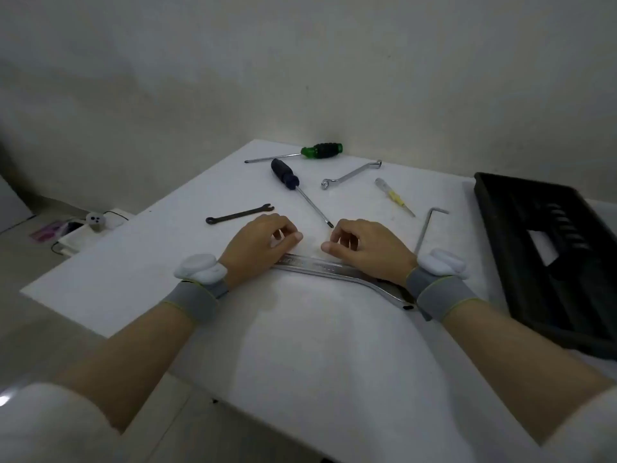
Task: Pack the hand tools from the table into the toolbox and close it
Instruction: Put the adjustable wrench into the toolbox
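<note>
Left hand (263,243) and right hand (364,245) rest loosely curled, gripping nothing, on the long chrome spanner (320,264); the black plastic toolbox (547,259) lies to its right.

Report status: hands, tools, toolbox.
Left hand, right hand loosely curled, empty, over big wrench. Seven tools on table. Toolbox open, right. Nothing in the way.
</note>
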### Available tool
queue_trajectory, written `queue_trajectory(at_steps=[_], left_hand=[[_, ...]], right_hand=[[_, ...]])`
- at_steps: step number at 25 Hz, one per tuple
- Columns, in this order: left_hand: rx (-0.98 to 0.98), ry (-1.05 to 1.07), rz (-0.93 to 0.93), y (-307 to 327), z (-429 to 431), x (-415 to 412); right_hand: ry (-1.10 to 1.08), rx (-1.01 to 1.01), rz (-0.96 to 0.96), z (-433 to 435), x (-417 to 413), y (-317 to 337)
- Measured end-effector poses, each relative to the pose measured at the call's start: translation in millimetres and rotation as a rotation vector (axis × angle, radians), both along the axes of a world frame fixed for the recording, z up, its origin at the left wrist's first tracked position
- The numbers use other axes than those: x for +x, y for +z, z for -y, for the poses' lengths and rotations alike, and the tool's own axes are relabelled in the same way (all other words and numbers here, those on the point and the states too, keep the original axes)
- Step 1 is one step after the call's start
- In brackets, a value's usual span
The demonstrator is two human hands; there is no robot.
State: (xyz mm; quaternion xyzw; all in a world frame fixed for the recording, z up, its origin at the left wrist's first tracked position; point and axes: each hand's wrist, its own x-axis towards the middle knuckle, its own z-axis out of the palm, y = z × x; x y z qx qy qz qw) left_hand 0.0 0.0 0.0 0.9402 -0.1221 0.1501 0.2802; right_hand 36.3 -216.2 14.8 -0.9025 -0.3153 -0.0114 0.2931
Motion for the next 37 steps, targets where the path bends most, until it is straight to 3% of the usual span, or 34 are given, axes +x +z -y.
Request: queue_trajectory(at_steps=[7,15,20,25,29,33,37], left_hand=[[-0.259,-0.085,-0.222,13.0,-9.4,-0.1],[-0.17,-0.215,-0.386,22.3,-12.8,4.3],[-0.082,-0.227,-0.413,29.1,-8.3,7.3],[0.06,-0.214,-0.523,36.8,-2.8,5.8],[0.089,-0.213,-0.521,34.4,-1.1,0.1],[0.123,-0.214,-0.514,35.7,0.2,-0.2],[0.154,-0.211,-0.514,36.4,0.5,-0.5]], right_hand=[[0.067,-0.011,-0.05,2.1,-7.7,6.9],[0.085,-0.033,-0.128,4.0,-12.3,11.0],[0.105,-0.211,-0.189,-3.8,-9.7,14.3],[0.092,-0.143,-0.156,-9.8,-8.7,16.9],[0.098,-0.055,-0.213,-2.7,-12.2,14.4],[0.128,-0.166,-0.122,-3.9,-14.4,15.0],[0.109,-0.198,-0.17,-10.5,-16.2,16.8]])
